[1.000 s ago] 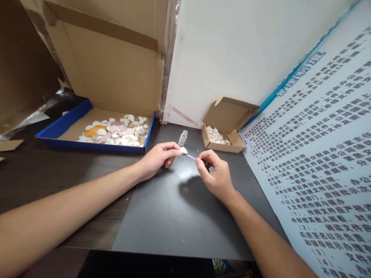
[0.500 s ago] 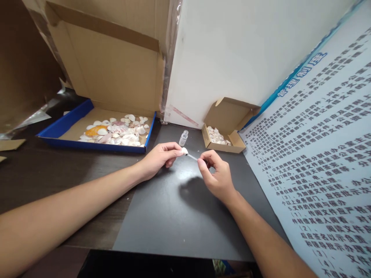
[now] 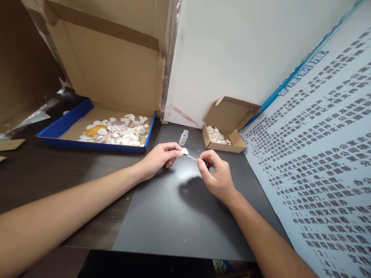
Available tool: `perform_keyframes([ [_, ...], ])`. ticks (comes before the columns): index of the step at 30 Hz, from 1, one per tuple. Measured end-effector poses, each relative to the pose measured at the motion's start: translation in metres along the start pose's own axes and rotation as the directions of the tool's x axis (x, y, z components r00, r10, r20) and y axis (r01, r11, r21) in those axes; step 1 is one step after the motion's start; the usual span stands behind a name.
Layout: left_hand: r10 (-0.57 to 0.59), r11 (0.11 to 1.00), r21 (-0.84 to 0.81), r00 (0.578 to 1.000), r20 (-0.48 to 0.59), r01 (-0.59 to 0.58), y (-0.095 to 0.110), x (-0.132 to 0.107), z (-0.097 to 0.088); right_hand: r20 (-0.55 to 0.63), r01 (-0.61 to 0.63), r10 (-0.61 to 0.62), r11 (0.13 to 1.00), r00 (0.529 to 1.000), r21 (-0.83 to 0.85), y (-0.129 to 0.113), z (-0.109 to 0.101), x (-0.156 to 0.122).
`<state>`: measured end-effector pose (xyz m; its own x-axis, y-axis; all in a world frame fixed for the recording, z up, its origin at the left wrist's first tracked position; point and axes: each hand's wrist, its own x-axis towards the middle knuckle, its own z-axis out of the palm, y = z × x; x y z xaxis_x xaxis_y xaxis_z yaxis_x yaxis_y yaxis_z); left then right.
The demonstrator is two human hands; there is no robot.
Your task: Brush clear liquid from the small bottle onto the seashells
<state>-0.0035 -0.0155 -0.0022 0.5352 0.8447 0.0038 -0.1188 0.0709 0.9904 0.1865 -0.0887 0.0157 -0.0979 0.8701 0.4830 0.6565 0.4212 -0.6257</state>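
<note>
My left hand (image 3: 164, 158) pinches a small white seashell (image 3: 184, 151) between thumb and fingertips above the dark mat. From the other side my right hand (image 3: 216, 173) grips a thin, pale applicator stick (image 3: 191, 157), its end close against the shell; whether it touches I cannot tell. Something dark shows inside the right fingers, mostly hidden. Just behind the shell stands an uncapped, small clear glass bottle (image 3: 183, 138) with a whitish label or contents.
To the left, a blue-sided cardboard box (image 3: 95, 144) with its lid up holds many seashells (image 3: 124, 135). A smaller brown box (image 3: 227, 148) with white shells stands at the back right. A printed poster (image 3: 319, 135) borders the right side, and a white panel (image 3: 220, 54) the back.
The shell has tilted slightly in my left fingers, and the stick's end has shifted a little along its lower edge. Both hands stay nearly in place.
</note>
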Motion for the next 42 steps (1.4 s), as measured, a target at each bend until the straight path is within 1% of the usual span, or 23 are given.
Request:
perform_keyframes([
  [10, -0.004, 1.000, -0.008, 1.000, 0.016, 0.004, -0.0014, 0.0006, -0.0007, 0.004, -0.076, 0.077, 0.997, 0.997, -0.027, 0.0061, 0.0010, 0.0010],
  [13, 0.004, 1.000, -0.004, 1.000, 0.010, -0.004, -0.0010, 0.0004, -0.0005, 0.003, -0.052, 0.052, 0.999, 0.999, -0.015, 0.0048, -0.0002, 0.0003],
  [18, 0.006, 1.000, 0.014, 1.000, -0.007, -0.006, 0.0009, 0.0002, -0.0001, -0.032, 0.014, -0.013, 1.000, 0.999, 0.009, 0.0017, -0.0009, 0.0000],
  [22, 0.001, 1.000, 0.010, 1.000, -0.010, -0.001, 0.0010, 0.0000, 0.0003, -0.048, -0.025, 0.024, 1.000, 0.999, -0.014, 0.0029, -0.0001, 0.0009],
  [26, -0.004, 1.000, 0.011, 1.000, -0.011, 0.004, 0.0007, -0.0002, 0.0003, -0.022, -0.050, 0.049, 0.998, 0.999, -0.024, 0.0037, 0.0000, 0.0005],
  [30, -0.006, 1.000, 0.011, 1.000, -0.007, 0.006, 0.0009, 0.0000, 0.0001, 0.026, -0.019, 0.019, 1.000, 0.999, 0.006, 0.0026, 0.0002, -0.0002],
  [32, -0.007, 1.000, 0.008, 1.000, -0.005, 0.007, 0.0011, 0.0002, 0.0001, 0.030, -0.005, 0.004, 1.000, 1.000, 0.015, 0.0022, 0.0004, -0.0001],
  [37, -0.004, 1.000, 0.016, 1.000, -0.007, 0.004, 0.0019, -0.0002, 0.0005, -0.008, 0.007, -0.007, 1.000, 1.000, 0.003, 0.0020, 0.0004, 0.0007],
  [42, -0.002, 1.000, 0.023, 1.000, -0.021, 0.003, 0.0016, -0.0004, 0.0008, -0.073, -0.033, 0.031, 0.999, 0.997, -0.035, 0.0023, -0.0004, 0.0011],
])
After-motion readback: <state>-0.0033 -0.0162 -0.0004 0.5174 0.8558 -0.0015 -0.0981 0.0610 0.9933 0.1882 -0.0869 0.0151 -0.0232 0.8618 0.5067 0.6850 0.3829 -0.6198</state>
